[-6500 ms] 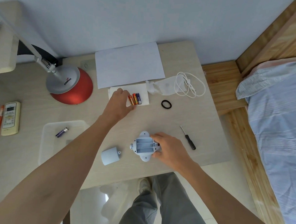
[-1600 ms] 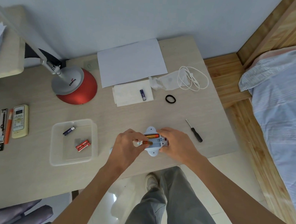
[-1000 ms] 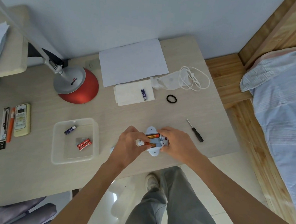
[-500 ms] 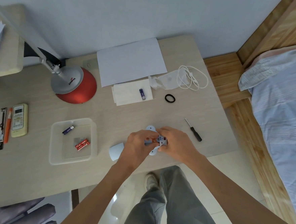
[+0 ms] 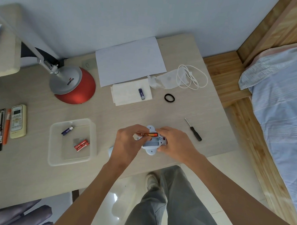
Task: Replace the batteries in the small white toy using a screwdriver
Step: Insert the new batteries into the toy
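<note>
The small white toy point(image 5: 150, 145) lies near the table's front edge with its battery bay open upward. My right hand point(image 5: 174, 144) grips its right end. My left hand point(image 5: 127, 142) pinches an orange battery point(image 5: 150, 134) lying along the far slot of the bay. A blue battery point(image 5: 141, 93) rests on a white tissue point(image 5: 126, 95) further back. The black-handled screwdriver point(image 5: 194, 130) lies on the table to the right of my hands. The toy's cover point(image 5: 110, 151) peeks out behind my left wrist.
A clear plastic tray point(image 5: 54, 146) at the left holds a blue battery point(image 5: 67, 130) and red batteries point(image 5: 81, 145). A red lamp base point(image 5: 75, 89), a sheet of paper point(image 5: 130, 60), a white cable point(image 5: 192, 78), a black hair tie point(image 5: 169, 97) and a remote control point(image 5: 18, 120) lie around.
My left hand has drawn back off the bay since half a second ago, uncovering the orange battery in the far slot. My right hand stays on the toy.
</note>
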Available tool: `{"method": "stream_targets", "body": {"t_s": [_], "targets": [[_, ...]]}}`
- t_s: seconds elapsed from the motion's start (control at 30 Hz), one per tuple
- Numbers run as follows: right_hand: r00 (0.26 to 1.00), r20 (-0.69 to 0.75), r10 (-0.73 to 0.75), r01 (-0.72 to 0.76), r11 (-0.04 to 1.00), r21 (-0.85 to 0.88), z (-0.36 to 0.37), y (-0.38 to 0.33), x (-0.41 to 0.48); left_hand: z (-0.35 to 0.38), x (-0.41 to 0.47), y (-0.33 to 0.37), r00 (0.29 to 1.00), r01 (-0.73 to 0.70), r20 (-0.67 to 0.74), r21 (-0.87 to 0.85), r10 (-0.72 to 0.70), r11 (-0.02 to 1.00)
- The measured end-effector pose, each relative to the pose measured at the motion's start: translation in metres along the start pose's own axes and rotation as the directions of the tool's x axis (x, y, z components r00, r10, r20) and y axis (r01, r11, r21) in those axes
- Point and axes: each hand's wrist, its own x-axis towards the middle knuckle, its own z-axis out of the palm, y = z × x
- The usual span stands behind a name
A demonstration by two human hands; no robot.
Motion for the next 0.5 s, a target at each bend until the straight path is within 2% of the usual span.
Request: {"method": "stream_targets", "body": {"t_s": [0.13, 0.5], "targets": [[1.000, 0.006, -0.003, 0.003, 1.000, 0.005, 0.000, -0.002, 0.001, 0.001, 0.000, -0.010, 0.999, -0.013, 0.042, 0.039, 0.012, 0.999], [1.000, -0.011, -0.024, 0.024, 1.000, 0.000, 0.001, -0.003, 0.002, -0.007, -0.002, -0.024, 1.000, 0.017, 0.012, 0.099, -0.018, 0.995]]}}
